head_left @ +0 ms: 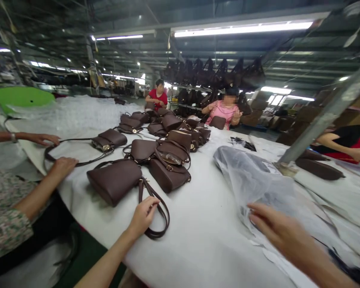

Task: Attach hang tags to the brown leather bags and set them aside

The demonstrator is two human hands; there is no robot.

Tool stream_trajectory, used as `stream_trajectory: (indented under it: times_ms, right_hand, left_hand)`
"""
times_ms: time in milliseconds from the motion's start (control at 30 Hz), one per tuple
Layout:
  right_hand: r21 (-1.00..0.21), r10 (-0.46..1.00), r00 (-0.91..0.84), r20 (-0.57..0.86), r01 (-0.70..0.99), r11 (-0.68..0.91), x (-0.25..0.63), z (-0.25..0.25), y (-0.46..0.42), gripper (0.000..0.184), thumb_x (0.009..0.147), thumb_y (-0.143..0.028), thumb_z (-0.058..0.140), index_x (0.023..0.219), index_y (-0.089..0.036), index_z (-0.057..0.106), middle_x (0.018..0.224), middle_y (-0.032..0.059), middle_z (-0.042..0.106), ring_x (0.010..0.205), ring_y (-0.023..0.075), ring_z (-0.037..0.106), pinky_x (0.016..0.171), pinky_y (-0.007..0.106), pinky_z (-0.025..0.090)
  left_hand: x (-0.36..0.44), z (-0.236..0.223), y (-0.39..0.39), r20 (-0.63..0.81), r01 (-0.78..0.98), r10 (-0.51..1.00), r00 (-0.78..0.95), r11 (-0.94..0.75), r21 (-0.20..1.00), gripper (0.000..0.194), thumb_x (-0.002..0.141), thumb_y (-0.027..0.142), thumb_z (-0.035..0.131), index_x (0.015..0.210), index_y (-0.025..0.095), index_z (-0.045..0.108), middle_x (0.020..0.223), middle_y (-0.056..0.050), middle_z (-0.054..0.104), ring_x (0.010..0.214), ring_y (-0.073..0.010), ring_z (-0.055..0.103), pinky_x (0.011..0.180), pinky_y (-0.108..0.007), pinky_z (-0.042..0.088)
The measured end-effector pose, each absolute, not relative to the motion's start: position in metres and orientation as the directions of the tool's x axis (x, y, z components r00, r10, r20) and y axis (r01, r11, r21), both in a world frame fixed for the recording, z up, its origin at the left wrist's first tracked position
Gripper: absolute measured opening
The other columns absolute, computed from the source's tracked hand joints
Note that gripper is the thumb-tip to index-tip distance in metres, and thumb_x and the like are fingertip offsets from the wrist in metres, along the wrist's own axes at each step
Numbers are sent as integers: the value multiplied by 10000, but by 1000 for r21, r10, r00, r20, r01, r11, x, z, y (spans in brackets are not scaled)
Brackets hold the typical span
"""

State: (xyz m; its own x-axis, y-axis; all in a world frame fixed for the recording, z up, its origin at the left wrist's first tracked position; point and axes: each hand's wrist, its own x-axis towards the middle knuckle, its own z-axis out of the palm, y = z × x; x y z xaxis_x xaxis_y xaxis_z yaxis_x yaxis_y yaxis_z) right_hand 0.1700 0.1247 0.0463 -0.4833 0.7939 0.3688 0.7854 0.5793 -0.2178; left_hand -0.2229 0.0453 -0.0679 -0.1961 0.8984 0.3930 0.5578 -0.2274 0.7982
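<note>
My left hand (144, 214) is closed around a looped dark brown strap (165, 214), which lies on the white table. The strap's clasp end reaches up beside a brown handbag (115, 180) lying on its side. More brown handbags crowd behind it, one with its top open (169, 157) showing clear wrapping inside. To the right, my right hand (273, 224), smeared by motion, pinches the near edge of a translucent plastic bag (243, 172). Something dark shows through that plastic.
On the left, a co-worker's hands (63, 166) hold another bag's strap. Two people sit across the white table (198, 232), and another person's arm (342, 146) shows at right. A slanted metal post (327, 108) rises from the table's right side. Clear plastic (78, 114) is heaped at back left.
</note>
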Motion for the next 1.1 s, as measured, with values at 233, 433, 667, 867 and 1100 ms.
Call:
stream_trajectory:
  times_ms: [233, 433, 667, 867, 1100]
  right_hand:
    - [-8, 747, -643, 169, 757, 653, -48, -41, 171, 615, 796, -171, 613, 1385, -143, 437, 1386, 187, 508, 1222, 294, 532, 923, 370, 476]
    - [158, 611, -737, 287, 666, 729, -104, -43, 204, 526, 750, -167, 650, 1257, -111, 520, 1248, 201, 581, 1116, 303, 534, 915, 375, 389]
    - [245, 406, -881, 243, 461, 853, -60, -25, 169, 213, 879, -65, 456, 787, -186, 604, 763, 60, 634, 712, 179, 519, 652, 306, 311]
    - [266, 250, -901, 353, 353, 897, 46, -13, 97, 302, 956, -95, 398, 737, -186, 585, 718, 35, 602, 667, 164, 492, 659, 319, 334]
    - [175, 312, -864, 397, 404, 898, 127, -29, 41, 285, 961, -84, 391, 860, -176, 641, 808, 60, 666, 719, 156, 572, 680, 301, 420]
  left_hand:
    - [-227, -81, 46, 417, 592, 894, -166, -247, 767, 231, 909, 216, 433, 865, 198, 659, 863, -74, 673, 838, -204, 632, 779, -326, 500]
    - [-230, -80, 48, 404, 524, 897, -177, -262, 811, 217, 909, 259, 453, 845, 197, 651, 830, -69, 661, 812, -204, 629, 763, -324, 494]
    - [-239, -89, 55, 208, 185, 871, -446, -138, 973, 335, 904, 397, 471, 1152, 178, 527, 1098, -106, 642, 865, -199, 650, 759, -338, 535]
    - [-248, -88, 59, 139, 121, 866, -480, -92, 988, 456, 874, 502, 443, 1152, 149, 520, 1080, -117, 620, 913, -212, 636, 827, -364, 525]
    - [-214, -42, 69, 5, 474, 1000, 9, -9, 880, 407, 824, 529, 511, 951, 174, 665, 1020, -86, 696, 1030, -278, 607, 940, -385, 436]
